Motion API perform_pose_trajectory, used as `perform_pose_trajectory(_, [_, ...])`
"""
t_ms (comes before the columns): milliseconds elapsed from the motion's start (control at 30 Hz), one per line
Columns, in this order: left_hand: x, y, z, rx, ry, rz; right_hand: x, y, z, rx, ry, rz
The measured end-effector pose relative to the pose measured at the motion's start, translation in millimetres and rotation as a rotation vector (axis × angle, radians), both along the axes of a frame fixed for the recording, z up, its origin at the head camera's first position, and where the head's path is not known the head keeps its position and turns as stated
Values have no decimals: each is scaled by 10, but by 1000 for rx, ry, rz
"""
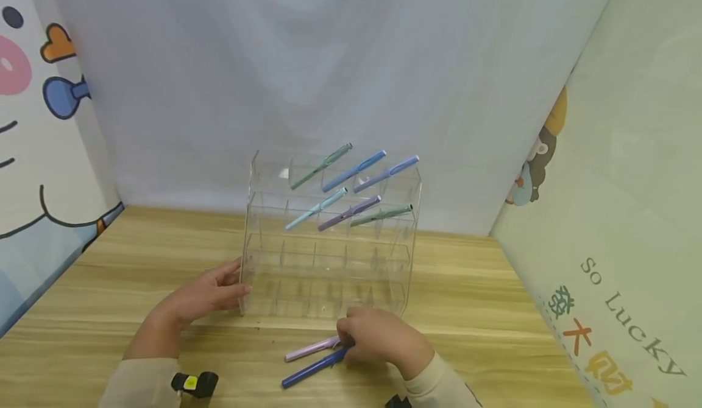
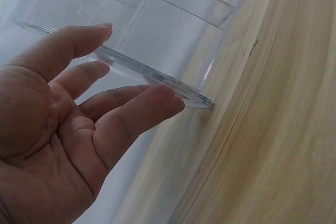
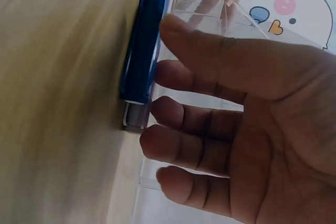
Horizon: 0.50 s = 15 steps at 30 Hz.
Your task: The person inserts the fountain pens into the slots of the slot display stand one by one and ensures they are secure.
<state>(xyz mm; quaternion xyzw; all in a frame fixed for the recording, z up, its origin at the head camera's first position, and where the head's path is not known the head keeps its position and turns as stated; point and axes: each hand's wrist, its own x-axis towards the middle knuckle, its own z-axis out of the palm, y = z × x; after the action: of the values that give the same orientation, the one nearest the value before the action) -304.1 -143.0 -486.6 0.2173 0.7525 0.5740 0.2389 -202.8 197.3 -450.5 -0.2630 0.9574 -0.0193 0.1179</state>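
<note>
A clear stepped pen rack (image 1: 329, 265) stands on the wooden table. My left hand (image 1: 205, 292) grips its left side panel, thumb on one face and fingers on the other, as the left wrist view shows. In front of the rack, a lilac pen (image 1: 309, 349) and a dark blue pen (image 1: 309, 374) lie side by side. My right hand (image 1: 381, 338) is over their right ends and hides them in the head view. In the right wrist view, the thumb tip is right at the blue pen (image 3: 143, 45), and the loosely bent fingers (image 3: 168, 142) reach beside both pens.
The rack's top tier holds a green pen (image 1: 320, 167), a blue pen (image 1: 353, 171) and a periwinkle pen (image 1: 386, 174). One tier down lie a light blue pen (image 1: 315, 209), a purple pen (image 1: 348, 214) and another green pen (image 1: 382, 215). A pale curtain (image 1: 329, 61) hangs behind.
</note>
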Motion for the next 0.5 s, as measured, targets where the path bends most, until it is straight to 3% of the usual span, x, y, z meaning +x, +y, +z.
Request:
perform_pose_trajectory(333, [1, -3, 15, 4, 8, -6, -3, -61, -95, 65, 47, -11])
perform_pose_trajectory(500, [8, -2, 17, -8, 14, -3, 7, -23, -37, 23, 40, 25])
